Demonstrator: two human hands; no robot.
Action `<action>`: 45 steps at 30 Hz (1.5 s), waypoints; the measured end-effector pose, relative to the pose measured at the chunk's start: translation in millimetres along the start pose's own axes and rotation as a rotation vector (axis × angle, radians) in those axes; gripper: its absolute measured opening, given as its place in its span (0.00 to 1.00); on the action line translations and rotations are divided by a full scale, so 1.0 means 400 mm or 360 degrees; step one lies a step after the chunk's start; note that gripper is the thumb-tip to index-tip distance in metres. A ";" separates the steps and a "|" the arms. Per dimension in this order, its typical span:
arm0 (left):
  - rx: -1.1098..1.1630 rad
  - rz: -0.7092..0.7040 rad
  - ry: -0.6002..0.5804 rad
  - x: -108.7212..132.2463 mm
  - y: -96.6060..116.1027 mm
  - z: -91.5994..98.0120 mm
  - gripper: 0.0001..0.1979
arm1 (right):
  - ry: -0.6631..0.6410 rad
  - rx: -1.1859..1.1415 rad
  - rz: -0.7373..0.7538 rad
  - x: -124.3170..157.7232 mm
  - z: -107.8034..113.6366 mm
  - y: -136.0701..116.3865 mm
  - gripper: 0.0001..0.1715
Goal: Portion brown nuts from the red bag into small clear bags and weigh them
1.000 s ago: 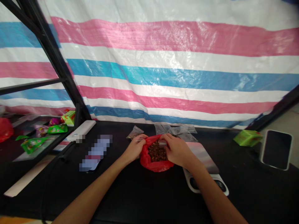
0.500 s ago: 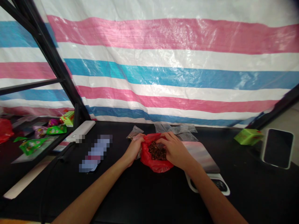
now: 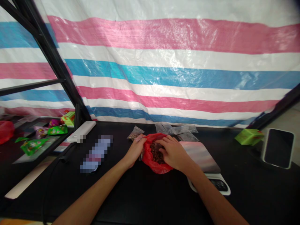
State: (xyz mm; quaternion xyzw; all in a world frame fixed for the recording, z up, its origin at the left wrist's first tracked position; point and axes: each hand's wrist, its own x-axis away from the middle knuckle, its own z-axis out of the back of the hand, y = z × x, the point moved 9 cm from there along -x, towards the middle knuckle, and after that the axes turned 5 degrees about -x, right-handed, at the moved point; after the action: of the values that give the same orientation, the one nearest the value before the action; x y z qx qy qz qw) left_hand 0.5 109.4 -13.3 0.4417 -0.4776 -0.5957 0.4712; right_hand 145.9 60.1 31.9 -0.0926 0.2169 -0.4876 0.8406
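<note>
A red plastic bag (image 3: 159, 168) stands wide-mouthed on the black table, holding many small dark brown dried pieces (image 3: 157, 156). My left hand (image 3: 135, 152) is closed on the bag's left rim. Below its fingers a bit of clear plastic shows beside the bag. Over the right rim my right hand (image 3: 172, 151) reaches in, fingers and thumb curled down among the brown pieces; what lies between the fingertips cannot be made out. Just behind my left hand lies a small clear zip bag (image 3: 136, 132) with light brown contents.
A kitchen scale (image 3: 201, 156) sits partly under my right forearm. Flat clear bags (image 3: 185, 129) lie behind the red bag. On the left are a pixelated item (image 3: 96, 154), a white power strip (image 3: 82, 131) and green snack packets (image 3: 32, 146). A green box (image 3: 249, 137) and phone (image 3: 278, 148) stand right.
My right hand has shifted slightly, its fingers and thumb moving lower into the brown pieces. My left hand stays at the red bag's left rim.
</note>
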 end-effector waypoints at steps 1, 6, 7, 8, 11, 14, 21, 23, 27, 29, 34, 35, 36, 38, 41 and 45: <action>0.0007 0.0007 -0.0021 0.002 0.002 -0.005 0.09 | 0.0008 -0.0010 -0.0001 0.000 0.000 -0.003 0.21; -0.0043 0.0008 -0.0071 0.015 0.020 -0.022 0.09 | 0.0018 -0.0098 -0.0028 -0.004 0.001 -0.014 0.20; -0.0114 -0.0061 -0.0037 0.016 0.032 -0.017 0.09 | 0.0020 -0.0115 -0.0040 -0.005 0.002 -0.012 0.20; -0.0220 -0.0162 0.0025 0.019 0.050 -0.007 0.09 | 0.0024 -0.0133 -0.0053 -0.006 0.004 -0.009 0.20; -0.0637 -0.0507 0.0294 0.035 0.112 0.031 0.10 | 0.0056 -0.0204 -0.0108 -0.009 0.011 0.008 0.20; -0.0943 -0.0620 0.0416 0.046 0.136 0.049 0.11 | 0.0112 -0.0312 -0.0149 -0.014 0.025 0.025 0.19; -0.1279 -0.0668 0.0176 0.049 0.120 0.009 0.06 | 0.0343 -0.0535 0.0011 -0.011 0.077 -0.012 0.21; -0.1304 -0.0682 0.0099 0.052 0.114 -0.006 0.05 | 0.0357 -0.0532 0.0057 -0.008 0.076 -0.035 0.21; -0.1313 -0.0719 -0.0003 0.055 0.108 -0.027 0.07 | 0.0323 -0.0420 0.0215 -0.004 0.066 -0.084 0.22; -0.1294 -0.0722 -0.0046 0.056 0.105 -0.036 0.09 | 0.0346 -0.0349 0.0281 0.000 0.067 -0.099 0.22; -0.1108 -0.0625 -0.0085 0.059 0.102 -0.039 0.13 | 0.0378 -0.0403 0.0294 0.002 0.057 -0.095 0.24; -0.1088 -0.0614 -0.0085 0.060 0.103 -0.039 0.11 | 0.0384 -0.0428 0.0268 0.001 0.054 -0.088 0.23; -0.1084 -0.0609 -0.0080 0.061 0.103 -0.039 0.09 | 0.0395 -0.0440 0.0246 0.000 0.052 -0.082 0.21; -0.1101 -0.0608 -0.0060 0.061 0.103 -0.038 0.05 | 0.0419 -0.0420 0.0252 -0.001 0.052 -0.079 0.17; -0.1101 -0.0611 -0.0038 0.056 0.095 -0.035 0.06 | 0.0404 -0.0394 0.0372 0.001 0.051 -0.099 0.16; -0.1097 -0.0590 -0.0061 0.047 0.083 -0.032 0.07 | 0.0405 -0.0411 0.0434 0.005 0.054 -0.117 0.17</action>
State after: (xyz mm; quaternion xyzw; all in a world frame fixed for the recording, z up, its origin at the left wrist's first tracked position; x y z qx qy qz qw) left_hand 14.6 85.7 16.2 0.3251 -0.1704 -0.8042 0.4674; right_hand 120.2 33.7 67.7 -0.1068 0.3923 -0.3454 0.8458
